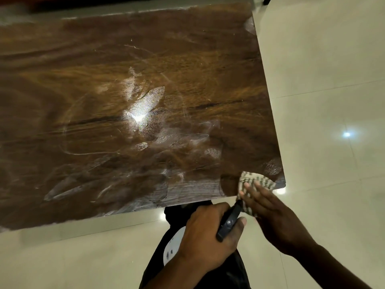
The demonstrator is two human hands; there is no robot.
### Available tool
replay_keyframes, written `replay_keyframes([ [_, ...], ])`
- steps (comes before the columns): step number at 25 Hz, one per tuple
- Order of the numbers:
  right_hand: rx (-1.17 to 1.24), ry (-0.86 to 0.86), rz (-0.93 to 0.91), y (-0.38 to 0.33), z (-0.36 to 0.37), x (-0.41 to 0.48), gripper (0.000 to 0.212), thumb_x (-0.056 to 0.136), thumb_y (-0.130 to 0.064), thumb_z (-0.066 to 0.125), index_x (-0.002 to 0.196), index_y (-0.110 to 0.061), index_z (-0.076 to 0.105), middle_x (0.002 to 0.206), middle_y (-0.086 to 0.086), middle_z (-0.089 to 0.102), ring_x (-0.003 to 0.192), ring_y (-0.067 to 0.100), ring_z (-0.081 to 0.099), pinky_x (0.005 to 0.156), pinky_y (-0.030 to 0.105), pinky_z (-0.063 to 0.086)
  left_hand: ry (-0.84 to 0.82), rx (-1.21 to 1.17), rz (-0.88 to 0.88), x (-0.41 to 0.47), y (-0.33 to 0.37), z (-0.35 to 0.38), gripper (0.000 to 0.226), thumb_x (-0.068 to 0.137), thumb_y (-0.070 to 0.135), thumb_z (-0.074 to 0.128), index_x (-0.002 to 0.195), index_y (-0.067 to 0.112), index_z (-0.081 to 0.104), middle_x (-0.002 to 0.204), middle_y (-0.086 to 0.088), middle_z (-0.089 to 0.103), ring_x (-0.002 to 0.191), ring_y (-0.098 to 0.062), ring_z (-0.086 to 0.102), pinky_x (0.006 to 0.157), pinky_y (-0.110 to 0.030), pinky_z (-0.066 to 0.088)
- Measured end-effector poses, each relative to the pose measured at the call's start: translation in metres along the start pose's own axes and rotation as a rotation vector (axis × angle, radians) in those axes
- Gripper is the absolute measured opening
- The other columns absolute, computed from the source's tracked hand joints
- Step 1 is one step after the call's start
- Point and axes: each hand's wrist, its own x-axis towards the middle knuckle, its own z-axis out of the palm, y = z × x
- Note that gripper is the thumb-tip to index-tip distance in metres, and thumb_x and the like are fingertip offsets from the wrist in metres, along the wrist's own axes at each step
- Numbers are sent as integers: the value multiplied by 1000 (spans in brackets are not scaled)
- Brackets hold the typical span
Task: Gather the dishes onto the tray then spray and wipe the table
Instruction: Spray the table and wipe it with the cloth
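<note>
We see cloth (253, 189) at tabletop's near right corner, part draped over near edge, long axis running corner-to-us. Right hand (268, 213) flat on cloth, fingers spread, pressing it down. Left hand (205, 236) off table (125, 101), wrapped around dark spray bottle head (230, 220), nozzle pointing toward cloth. Wet streaks (133, 113) mid-tabletop; surface open left and far; floor (323, 101) right.
</note>
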Motion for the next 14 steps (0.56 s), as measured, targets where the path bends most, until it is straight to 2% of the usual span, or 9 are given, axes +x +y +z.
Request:
replay_keyframes([
  [3, 57, 156, 287, 22, -13, 1, 56, 108, -14, 45, 164, -21, 43, 178, -2, 26, 165, 25, 22, 122, 55, 39, 24, 2, -18, -5, -7, -1, 44, 99, 62, 57, 82, 21, 56, 79, 2, 64, 74, -17, 62, 74, -35, 55],
  [5, 133, 309, 603, 6, -6, 35, 57, 107, -14, 42, 164, -20, 43, 176, -2, 25, 166, 23, 16, 128, 58, 32, 44, -43, -24, -9, -13, -2, 45, 99, 63, 57, 85, 20, 58, 78, 1, 63, 72, -17, 62, 72, -37, 54],
  [6, 165, 365, 710, -13, 2, 57, 59, 105, -14, 42, 164, -19, 43, 175, -1, 25, 166, 25, 14, 130, 58, 26, 57, -80, -29, -11, -16, -3, 45, 99, 62, 58, 87, 19, 60, 79, -1, 63, 71, -18, 62, 71, -39, 54],
  [7, 182, 384, 735, -35, 13, 74, 60, 104, -15, 41, 164, -18, 41, 175, 2, 25, 166, 27, 14, 131, 58, 23, 70, -116, -34, -14, -19, -4, 45, 98, 61, 60, 87, 18, 60, 79, -2, 63, 71, -18, 61, 71, -41, 53],
  [8, 172, 351, 659, -57, 25, 81, 60, 104, -17, 40, 164, -17, 40, 175, 6, 26, 166, 30, 16, 132, 59, 22, 82, -143, -38, -16, -23, -5, 44, 98, 60, 61, 87, 18, 61, 79, -2, 63, 70, -18, 61, 70, -42, 52],
  [10, 105, 175, 279, -84, 46, 62, 59, 107, -25, 39, 166, -19, 36, 175, 11, 29, 165, 33, 20, 132, 57, 23, 98, -171, -40, -20, -32, -10, 39, 97, 60, 62, 86, 22, 61, 77, 1, 62, 69, -16, 61, 68, -39, 50],
  [12, 43, 34, 9, -61, 35, 31, 65, 104, -14, 45, 168, -24, 34, 177, 3, 27, 165, 31, 20, 133, 50, 23, 94, -212, -45, -24, -41, -16, 35, 96, 60, 62, 85, 27, 61, 77, 4, 62, 68, -14, 61, 67, -36, 49],
  [13, 26, 30, -24, -42, 25, 18, 69, 102, -8, 49, 167, -26, 36, 177, 0, 27, 165, 31, 23, 132, 47, 23, 90, -248, -57, -25, -44, -18, 33, 96, 61, 62, 85, 30, 61, 76, 5, 62, 68, -13, 61, 67, -36, 49],
  [14, 11, 50, 21, -25, 13, 8, 70, 100, -6, 51, 165, -26, 39, 177, -1, 28, 164, 31, 26, 132, 46, 26, 93, -289, -73, -26, -47, -20, 32, 96, 62, 62, 84, 32, 60, 76, 6, 62, 68, -14, 60, 67, -37, 48],
])
